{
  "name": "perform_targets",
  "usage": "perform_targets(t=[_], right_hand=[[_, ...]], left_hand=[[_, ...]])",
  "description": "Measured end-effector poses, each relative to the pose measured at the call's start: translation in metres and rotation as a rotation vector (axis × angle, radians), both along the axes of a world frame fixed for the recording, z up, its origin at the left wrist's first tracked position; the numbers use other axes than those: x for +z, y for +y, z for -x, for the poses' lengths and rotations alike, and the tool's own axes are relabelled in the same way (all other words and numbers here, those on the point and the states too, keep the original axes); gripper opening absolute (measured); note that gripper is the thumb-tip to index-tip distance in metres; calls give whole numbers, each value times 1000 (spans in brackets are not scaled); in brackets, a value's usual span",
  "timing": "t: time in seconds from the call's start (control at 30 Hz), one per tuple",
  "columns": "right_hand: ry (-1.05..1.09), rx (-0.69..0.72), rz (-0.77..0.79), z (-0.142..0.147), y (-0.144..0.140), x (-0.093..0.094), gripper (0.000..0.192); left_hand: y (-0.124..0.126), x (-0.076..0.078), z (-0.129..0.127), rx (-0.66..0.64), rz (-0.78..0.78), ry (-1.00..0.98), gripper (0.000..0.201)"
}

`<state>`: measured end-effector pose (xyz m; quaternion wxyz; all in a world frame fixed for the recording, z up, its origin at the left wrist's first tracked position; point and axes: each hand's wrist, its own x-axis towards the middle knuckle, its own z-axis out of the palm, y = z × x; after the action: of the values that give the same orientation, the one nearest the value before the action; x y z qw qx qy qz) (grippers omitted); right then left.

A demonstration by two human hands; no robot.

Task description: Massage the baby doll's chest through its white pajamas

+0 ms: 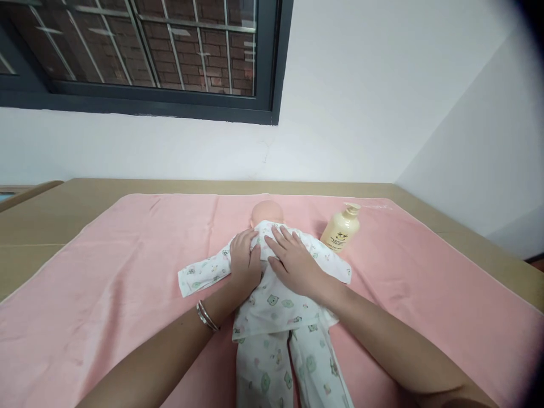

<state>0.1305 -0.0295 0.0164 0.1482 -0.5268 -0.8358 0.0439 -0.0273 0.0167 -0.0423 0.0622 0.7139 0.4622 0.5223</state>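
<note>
Well, from far off I start at the left, where I see the smooth tan counter [38,243] and a soft pink cloth [148,260] with wavy folds. Round, shiny silver bangles [206,318] circle the left wrist. The left hand [245,258] is open, palm down, fingers close together and thumb out, resting on the doll's upper side without a grip.

In the middle, the doll [283,303] lies flat on the cloth, in thin white clothes with little green prints. Its bald head [267,212] is round and smooth and points to the far wall. Its legs point to me, so its long line runs near to far, with sleeves spread sideways. The right hand [293,263] lies flat on its upper body, fingers wide, gripping nothing. Further right, a rounded, pale yellow pump bottle [341,228] is just beside the doll's shoulder.
</note>
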Motion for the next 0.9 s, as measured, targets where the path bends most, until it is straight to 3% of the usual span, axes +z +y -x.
perform_targets(t=[0.1, 0.27, 0.43, 0.57, 0.77, 0.9], right_hand=[[-114, 47, 118, -14, -8, 17, 56], [-213, 44, 273, -57, -33, 66, 62], [-145, -138, 138, -109, -41, 93, 63], [-126, -335, 74, -144, -35, 96, 59], [-44, -407, 79, -156, -19, 94, 57], [-53, -392, 56, -149, -6, 90, 63]], left_hand=[[-1, 1, -1, 9, -44, 55, 31], [-15, 14, -4, 11, -140, 268, 36], [-38, 40, -14, -85, -153, 380, 39], [-39, 72, -42, -239, 173, 147, 47], [-3, 110, -113, -758, 975, -508, 55], [21, 126, -149, -828, 1192, -775, 72]])
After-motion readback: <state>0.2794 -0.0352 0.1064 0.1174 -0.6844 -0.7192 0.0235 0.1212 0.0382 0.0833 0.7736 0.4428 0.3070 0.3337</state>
